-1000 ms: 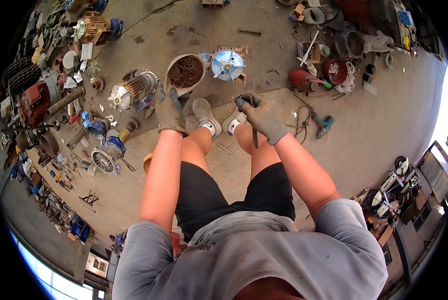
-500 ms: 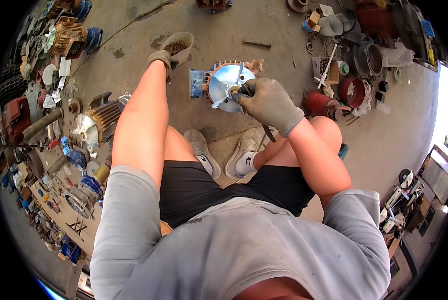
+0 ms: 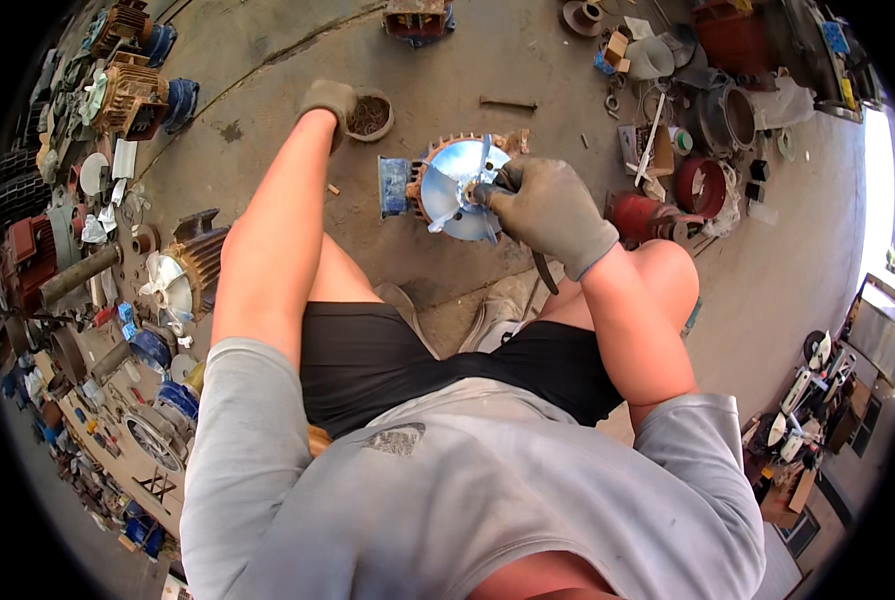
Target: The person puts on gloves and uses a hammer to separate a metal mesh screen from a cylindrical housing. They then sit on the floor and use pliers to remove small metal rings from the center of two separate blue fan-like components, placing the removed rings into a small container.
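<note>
Rust edges the blue-fanned motor (image 3: 440, 188) on the floor (image 3: 278, 160); at its hub (image 3: 471, 192), the right hand (image 3: 553, 205) grips a dark curved piece (image 3: 546, 273). Left of the motor, the left hand (image 3: 330, 100) meets a bucket (image 3: 389, 118), grip hidden. Nearer than the motor, the grey shirt (image 3: 498, 470) bears an unreadable dark print (image 3: 398, 438).

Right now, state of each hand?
Left hand: at the bucket, fingers mostly hidden; grip can't be told.
Right hand: closed on a dark-handled tool, at the metal fan.
</note>
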{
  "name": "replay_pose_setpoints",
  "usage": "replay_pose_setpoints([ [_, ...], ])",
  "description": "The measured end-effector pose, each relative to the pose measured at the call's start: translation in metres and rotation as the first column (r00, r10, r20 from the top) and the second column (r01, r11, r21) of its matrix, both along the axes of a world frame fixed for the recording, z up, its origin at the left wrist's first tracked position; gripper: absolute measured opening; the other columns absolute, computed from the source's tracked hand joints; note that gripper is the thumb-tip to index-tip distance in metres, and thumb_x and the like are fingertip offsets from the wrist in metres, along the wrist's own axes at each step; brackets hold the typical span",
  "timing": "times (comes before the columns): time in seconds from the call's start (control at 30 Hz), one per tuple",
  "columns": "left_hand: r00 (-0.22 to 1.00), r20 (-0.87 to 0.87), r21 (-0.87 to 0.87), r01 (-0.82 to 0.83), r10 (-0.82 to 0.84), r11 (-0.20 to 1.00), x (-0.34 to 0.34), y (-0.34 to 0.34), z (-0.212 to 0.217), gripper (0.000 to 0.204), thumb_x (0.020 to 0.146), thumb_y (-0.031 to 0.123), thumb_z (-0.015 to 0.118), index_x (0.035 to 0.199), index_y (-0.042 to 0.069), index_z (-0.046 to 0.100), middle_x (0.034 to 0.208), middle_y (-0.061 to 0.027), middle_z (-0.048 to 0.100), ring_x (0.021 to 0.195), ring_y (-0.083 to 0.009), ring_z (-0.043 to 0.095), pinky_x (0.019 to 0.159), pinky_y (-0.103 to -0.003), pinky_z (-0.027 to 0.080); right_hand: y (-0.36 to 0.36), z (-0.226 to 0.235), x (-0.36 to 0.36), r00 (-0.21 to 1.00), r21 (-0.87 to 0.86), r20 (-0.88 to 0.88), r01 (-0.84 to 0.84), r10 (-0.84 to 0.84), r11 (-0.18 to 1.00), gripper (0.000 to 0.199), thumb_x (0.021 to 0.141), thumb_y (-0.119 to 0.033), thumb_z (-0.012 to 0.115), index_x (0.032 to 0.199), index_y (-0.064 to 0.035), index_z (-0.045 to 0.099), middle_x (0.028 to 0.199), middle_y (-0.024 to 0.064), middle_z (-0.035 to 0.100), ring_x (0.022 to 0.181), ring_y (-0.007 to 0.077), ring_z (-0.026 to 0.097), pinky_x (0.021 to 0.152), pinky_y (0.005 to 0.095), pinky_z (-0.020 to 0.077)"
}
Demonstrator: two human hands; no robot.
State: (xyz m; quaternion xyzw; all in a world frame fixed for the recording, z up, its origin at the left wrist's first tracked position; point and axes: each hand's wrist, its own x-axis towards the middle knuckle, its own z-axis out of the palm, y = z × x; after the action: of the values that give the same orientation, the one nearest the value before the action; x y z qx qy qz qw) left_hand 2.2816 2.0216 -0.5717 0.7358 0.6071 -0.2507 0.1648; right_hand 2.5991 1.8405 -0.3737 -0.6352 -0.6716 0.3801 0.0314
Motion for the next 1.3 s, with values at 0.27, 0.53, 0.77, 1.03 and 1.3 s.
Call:
replay_pose_setpoints([
  [0.27, 0.604, 0.724, 0.493, -0.117, -0.332, 0.862, 0.092, -0.185, 0.209, 0.054, 0.08, 0.022, 0.09, 0.129, 0.01, 0.069, 0.117, -0.0115, 0.071, 0.105, -0.0326, 0.068, 0.089, -0.044, 0.056, -0.003, -0.002, 0.004, 0.991, 0.051, -0.13, 0.02, -0.014, 0.998, 0.034, 0.09, -0.033, 0.074, 0.092, 0.0011, 0.077, 0.07, 0.0209, 0.069, 0.068, 0.0385, 0.07, 0.067, 0.0461, 0.0556],
  [0.53, 0.608, 0.73, 0.463, -0.103, -0.313, 0.88, 0.107, -0.2, 0.159, 0.043, 0.07, 0.016, 0.088, 0.112, 0.015, 0.077, 0.137, -0.0014, 0.066, 0.129, -0.0356, 0.054, 0.109, -0.049, 0.041, -0.01, 0.005, 0.006, 0.998, 0.011, -0.06, 0.0, 0.001, 1.0, 0.032, 0.091, -0.028, 0.069, 0.095, 0.0026, 0.077, 0.069, 0.0153, 0.073, 0.071, 0.0265, 0.075, 0.071, 0.0416, 0.059],
  [0.77, 0.526, 0.805, 0.423, -0.185, -0.274, 0.887, 0.108, -0.198, 0.152, 0.028, 0.079, 0.019, 0.087, 0.105, 0.012, 0.079, 0.124, -0.0066, 0.073, 0.12, -0.0315, 0.064, 0.106, -0.045, 0.046, 0.01, 0.118, 0.052, 0.629, -0.029, -0.764, 0.187, -0.142, 0.982, 0.038, 0.099, -0.022, 0.073, 0.129, 0.0023, 0.069, 0.11, 0.0133, 0.077, 0.09, 0.0183, 0.075, 0.075, 0.0313, 0.0604],
  [1.03, 0.324, 0.934, 0.241, -0.252, -0.152, 0.937, 0.113, -0.195, 0.133, 0.033, 0.084, 0.02, 0.087, 0.113, 0.008, 0.078, 0.126, -0.0088, 0.072, 0.127, -0.0293, 0.064, 0.109, -0.042, 0.049, -0.08, 0.019, 0.03, 0.273, -0.694, -0.67, 0.098, -0.69, 0.713, 0.044, 0.104, -0.03, 0.069, 0.132, 0.0025, 0.062, 0.1, 0.0124, 0.077, 0.084, 0.0202, 0.075, 0.066, 0.023, 0.0554],
  [1.3, 0.319, 0.938, 0.199, -0.173, -0.136, 0.965, 0.115, -0.19, 0.134, 0.037, 0.083, 0.016, 0.088, 0.116, 0.008, 0.073, 0.133, -0.0079, 0.067, 0.129, -0.0277, 0.061, 0.109, -0.04, 0.051, -0.114, 0.002, -0.003, -0.247, -0.68, -0.636, -0.267, -0.731, 0.683, 0.028, 0.106, -0.025, 0.065, 0.121, -0.0013, 0.063, 0.119, 0.0208, 0.071, 0.116, 0.0399, 0.071, 0.097, 0.0586, 0.0595],
])
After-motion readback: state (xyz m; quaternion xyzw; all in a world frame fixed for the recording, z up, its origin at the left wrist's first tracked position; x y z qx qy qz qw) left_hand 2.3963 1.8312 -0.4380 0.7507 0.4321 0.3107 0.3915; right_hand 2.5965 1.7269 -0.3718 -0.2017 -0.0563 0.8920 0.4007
